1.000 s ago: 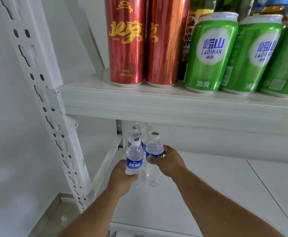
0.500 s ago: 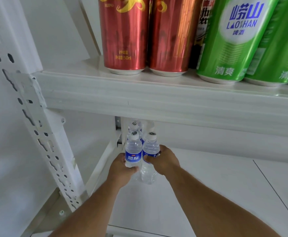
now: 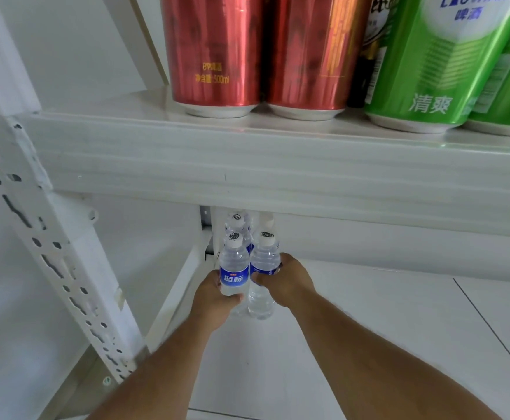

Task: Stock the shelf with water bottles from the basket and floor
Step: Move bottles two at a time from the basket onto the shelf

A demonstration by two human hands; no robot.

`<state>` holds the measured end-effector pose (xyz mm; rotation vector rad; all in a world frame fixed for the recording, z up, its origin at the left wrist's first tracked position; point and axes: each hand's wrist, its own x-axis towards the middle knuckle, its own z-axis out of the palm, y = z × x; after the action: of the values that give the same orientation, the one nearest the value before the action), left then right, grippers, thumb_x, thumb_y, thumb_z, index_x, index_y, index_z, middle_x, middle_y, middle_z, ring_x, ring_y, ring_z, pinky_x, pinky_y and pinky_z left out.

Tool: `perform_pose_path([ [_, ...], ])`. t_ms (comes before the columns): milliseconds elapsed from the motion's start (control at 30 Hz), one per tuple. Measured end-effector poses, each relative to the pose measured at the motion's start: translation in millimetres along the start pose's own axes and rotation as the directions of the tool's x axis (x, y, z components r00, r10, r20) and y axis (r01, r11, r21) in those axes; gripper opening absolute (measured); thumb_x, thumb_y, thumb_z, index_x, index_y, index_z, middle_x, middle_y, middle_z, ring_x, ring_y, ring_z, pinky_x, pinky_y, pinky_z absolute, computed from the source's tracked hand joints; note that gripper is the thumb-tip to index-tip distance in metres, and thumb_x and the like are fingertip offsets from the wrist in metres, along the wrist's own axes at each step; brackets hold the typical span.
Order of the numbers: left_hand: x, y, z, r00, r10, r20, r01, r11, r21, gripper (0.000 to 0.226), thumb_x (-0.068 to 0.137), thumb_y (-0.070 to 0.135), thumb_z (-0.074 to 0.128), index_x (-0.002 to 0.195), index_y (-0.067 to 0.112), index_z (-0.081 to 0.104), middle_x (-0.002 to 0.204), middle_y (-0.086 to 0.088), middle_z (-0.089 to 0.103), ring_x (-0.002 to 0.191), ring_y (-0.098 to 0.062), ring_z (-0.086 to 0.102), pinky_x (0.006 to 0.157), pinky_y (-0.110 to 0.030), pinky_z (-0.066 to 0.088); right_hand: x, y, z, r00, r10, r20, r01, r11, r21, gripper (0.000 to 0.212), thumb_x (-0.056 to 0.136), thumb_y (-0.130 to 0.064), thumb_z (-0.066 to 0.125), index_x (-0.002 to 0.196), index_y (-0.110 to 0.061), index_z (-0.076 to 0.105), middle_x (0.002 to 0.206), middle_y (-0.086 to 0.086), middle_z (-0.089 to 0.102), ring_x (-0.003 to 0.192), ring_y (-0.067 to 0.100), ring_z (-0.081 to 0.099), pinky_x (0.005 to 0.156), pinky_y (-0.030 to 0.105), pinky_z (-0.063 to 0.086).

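Two small clear water bottles with white caps and blue labels stand upright side by side on the lower white shelf [image 3: 369,313]. My left hand [image 3: 214,295] grips the left bottle [image 3: 233,268] around its label. My right hand [image 3: 287,280] grips the right bottle [image 3: 264,262] at its label. Behind them, near the shelf's back left corner, more bottles [image 3: 238,221] of the same kind stand in a row, partly hidden by the upper shelf's front edge. The basket and the floor are out of view.
The upper shelf [image 3: 278,165] hangs low over the bottles, carrying two red cans [image 3: 214,50] and green cans [image 3: 429,62]. A perforated white upright post [image 3: 50,253] stands at the left. The lower shelf's white surface stretches to the right of my hands.
Both hands have pushed their bottles a little deeper towards the back row. My head has moved closer and lower, so the cans above loom larger.
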<state>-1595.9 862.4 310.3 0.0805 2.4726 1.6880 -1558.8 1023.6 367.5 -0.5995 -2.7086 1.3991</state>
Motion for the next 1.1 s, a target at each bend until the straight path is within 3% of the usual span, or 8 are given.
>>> perform_pose_path([
  [167, -1.6, 1.6, -0.4, 0.999, 0.001, 0.042, -0.003, 0.999, 0.041, 0.060, 0.075, 0.005, 0.080, 0.126, 0.013, 0.051, 0.109, 0.004, 0.057, 0.096, -0.014, 0.056, 0.079, -0.024, 0.043, 2.9, 2.0, 1.3, 1.000, 0.009, -0.008, -0.009, 1.000, 0.004, 0.035, 0.075, -0.041, 0.080, 0.099, -0.026, 0.060, 0.086, -0.006, 0.066, 0.074, 0.017, 0.064, 0.065, 0.030, 0.052],
  [333, -8.9, 7.4, -3.0, 0.996, -0.006, 0.090, -0.006, 0.991, 0.134, 0.052, 0.079, 0.009, 0.078, 0.113, 0.027, 0.045, 0.108, 0.009, 0.052, 0.101, -0.013, 0.053, 0.081, -0.023, 0.039, -1.8, 2.3, 2.2, 0.999, 0.036, 0.027, -0.036, 0.999, -0.001, 0.044, 0.071, -0.041, 0.083, 0.104, -0.022, 0.061, 0.085, -0.005, 0.066, 0.071, 0.013, 0.062, 0.061, 0.025, 0.048],
  [433, -17.6, 13.4, -6.8, 0.993, -0.022, 0.114, -0.001, 0.981, 0.195, 0.055, 0.081, 0.012, 0.077, 0.124, 0.026, 0.046, 0.111, 0.010, 0.049, 0.103, -0.011, 0.051, 0.083, -0.022, 0.038, -5.4, 5.1, 4.5, 0.997, 0.054, 0.045, -0.055, 0.998, 0.014, 0.049, 0.069, -0.042, 0.082, 0.107, -0.018, 0.062, 0.090, -0.001, 0.068, 0.068, 0.013, 0.059, 0.061, 0.025, 0.047],
  [633, -45.2, 19.3, -15.8, 0.985, -0.082, 0.152, 0.036, 0.958, 0.285, 0.052, 0.083, 0.019, 0.072, 0.130, 0.020, 0.050, 0.124, 0.003, 0.060, 0.116, -0.016, 0.058, 0.090, -0.025, 0.045, -28.8, 0.3, -4.9, 0.991, 0.133, 0.033, -0.134, 0.991, 0.023, 0.079, 0.080, -0.048, 0.077, 0.140, -0.010, 0.042, 0.118, 0.004, 0.057, 0.102, 0.022, 0.060, 0.082, 0.033, 0.054],
  [767, -71.0, 30.9, -25.1, 0.978, -0.075, 0.196, -0.008, 0.920, 0.391, 0.059, 0.090, 0.023, 0.064, 0.143, 0.015, 0.040, 0.138, -0.001, 0.050, 0.130, -0.020, 0.048, 0.092, -0.017, 0.035, -52.9, -1.7, -9.8, 0.988, 0.151, 0.025, -0.149, 0.987, -0.067, 0.070, 0.089, -0.043, 0.068, 0.143, -0.008, 0.038, 0.111, 0.005, 0.054, 0.097, 0.022, 0.059, 0.079, 0.034, 0.054],
  [900, -93.8, 32.9, -37.4, 0.964, -0.047, 0.262, -0.098, 0.852, 0.514, 0.071, 0.090, 0.032, 0.062, 0.151, 0.019, 0.028, 0.151, -0.002, 0.038, 0.137, -0.020, 0.041, 0.105, -0.024, 0.033, -86.6, 0.4, -7.6, 0.991, 0.125, 0.039, -0.113, 0.967, -0.228, 0.072, 0.094, -0.047, 0.056, 0.153, -0.016, 0.030, 0.141, 0.006, 0.053, 0.121, 0.026, 0.057, 0.095, 0.034, 0.051],
  [967, -104.5, 31.5, -44.6, 0.957, -0.057, 0.284, -0.129, 0.795, 0.592, 0.077, 0.090, 0.039, 0.061, 0.154, 0.023, 0.021, 0.157, -0.001, 0.030, 0.141, -0.021, 0.036, 0.111, -0.031, 0.032, -107.7, 3.8, -7.1, 0.996, 0.061, 0.061, -0.032, 0.918, -0.395, 0.069, 0.095, -0.050, 0.051, 0.153, -0.017, 0.031, 0.149, 0.004, 0.046, 0.135, 0.026, 0.046, 0.106, 0.035, 0.043],
  [1100, -123.7, 27.7, -55.1, 0.949, -0.024, 0.315, -0.216, 0.678, 0.703, 0.078, 0.090, 0.044, 0.057, 0.154, 0.024, 0.018, 0.160, 0.000, 0.023, 0.142, -0.025, 0.032, 0.114, -0.039, 0.033, -143.1, 15.5, -6.9, 0.990, -0.034, 0.135, 0.113, 0.761, -0.639, 0.076, 0.099, -0.054, 0.043, 0.159, -0.017, 0.014, 0.166, 0.004, 0.015, 0.153, 0.024, 0.010, 0.123, 0.037, 0.014],
])
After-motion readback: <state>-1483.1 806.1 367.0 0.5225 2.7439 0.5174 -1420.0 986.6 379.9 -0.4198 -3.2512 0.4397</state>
